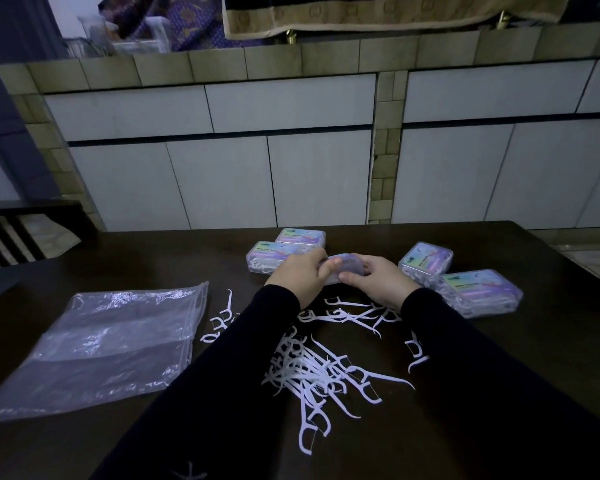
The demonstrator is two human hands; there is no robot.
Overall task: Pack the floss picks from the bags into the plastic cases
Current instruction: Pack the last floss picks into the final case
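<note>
Between the two hands, near the middle of the table's far edge, a clear plastic case point(343, 268) is gripped: the left hand point(300, 275) curls round its left end, the right hand point(378, 280) round its right, so its long axis runs hand to hand. Whether its lid is shut cannot be told. Loose floss picks point(312, 372) are heaped nearer the body, between the sleeves, roughly equally near both hands. Filled cases point(426, 259) flank the grip, and an emptied bag point(111, 341) lies toward the left edge of the table point(534, 341).
</note>
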